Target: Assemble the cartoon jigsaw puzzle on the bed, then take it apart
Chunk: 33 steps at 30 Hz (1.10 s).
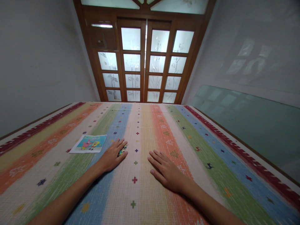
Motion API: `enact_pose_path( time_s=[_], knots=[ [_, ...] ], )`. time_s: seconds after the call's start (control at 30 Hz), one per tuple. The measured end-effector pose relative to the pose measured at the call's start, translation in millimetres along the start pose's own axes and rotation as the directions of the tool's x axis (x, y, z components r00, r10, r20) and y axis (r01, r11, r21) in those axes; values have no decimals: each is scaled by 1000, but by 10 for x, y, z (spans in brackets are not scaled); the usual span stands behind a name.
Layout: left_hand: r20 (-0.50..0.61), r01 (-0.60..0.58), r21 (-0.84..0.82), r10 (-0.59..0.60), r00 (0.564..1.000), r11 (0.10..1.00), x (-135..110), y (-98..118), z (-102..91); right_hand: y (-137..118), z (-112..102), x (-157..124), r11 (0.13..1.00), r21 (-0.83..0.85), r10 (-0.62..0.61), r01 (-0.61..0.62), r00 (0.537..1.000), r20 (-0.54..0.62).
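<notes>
My left hand (114, 156) rests on the striped cloth, its fingers stretched forward and its thumb apart. Partly under it, between thumb and fingers, is a small cluster of multicoloured pieces (122, 150) in teal, yellow, white and dark tones. The hand hides part of the cluster, and the kind of piece is too small to tell. Just beyond and left of that hand lies a printed cartoon picture (91, 144) with a pink figure and a yellow figure. My right hand (162, 168) lies flat on the cloth, fingers extended, with nothing in it.
A striped, patterned cloth (146, 131) covers the wide flat surface. Wooden doors with frosted panes (132, 62) stand at the far end. A pale wall (42, 56) rises on the left; a greenish glassy panel (243, 122) leans along the right wall.
</notes>
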<state>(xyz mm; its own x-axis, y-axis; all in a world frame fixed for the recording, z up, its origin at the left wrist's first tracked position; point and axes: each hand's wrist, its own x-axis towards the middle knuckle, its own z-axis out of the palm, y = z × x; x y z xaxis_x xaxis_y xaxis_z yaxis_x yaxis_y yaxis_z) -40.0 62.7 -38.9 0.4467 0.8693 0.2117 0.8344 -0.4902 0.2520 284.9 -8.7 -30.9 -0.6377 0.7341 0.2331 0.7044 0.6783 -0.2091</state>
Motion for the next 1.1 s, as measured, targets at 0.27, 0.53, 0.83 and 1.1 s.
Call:
enact_pose_path(
  time_s=[0.27, 0.53, 0.83, 1.1],
  knots=[
    [12, -104, -71, 105, 994, 992, -90, 375, 72, 3, -38, 3, 999, 46, -7, 9, 999, -41],
    [89, -316, -191, 337, 937, 929, -196, 939, 80, -2, -93, 18, 1000, 29, 4, 1, 989, -150],
    [73, -449, -247, 479, 875, 858, -331, 1251, 97, -34, -120, -7, 999, 32, -29, 37, 973, -228],
    [9, -393, -387, 430, 903, 834, -353, 1120, 105, -18, -96, -50, 993, 83, -54, 87, 940, -338]
  ],
)
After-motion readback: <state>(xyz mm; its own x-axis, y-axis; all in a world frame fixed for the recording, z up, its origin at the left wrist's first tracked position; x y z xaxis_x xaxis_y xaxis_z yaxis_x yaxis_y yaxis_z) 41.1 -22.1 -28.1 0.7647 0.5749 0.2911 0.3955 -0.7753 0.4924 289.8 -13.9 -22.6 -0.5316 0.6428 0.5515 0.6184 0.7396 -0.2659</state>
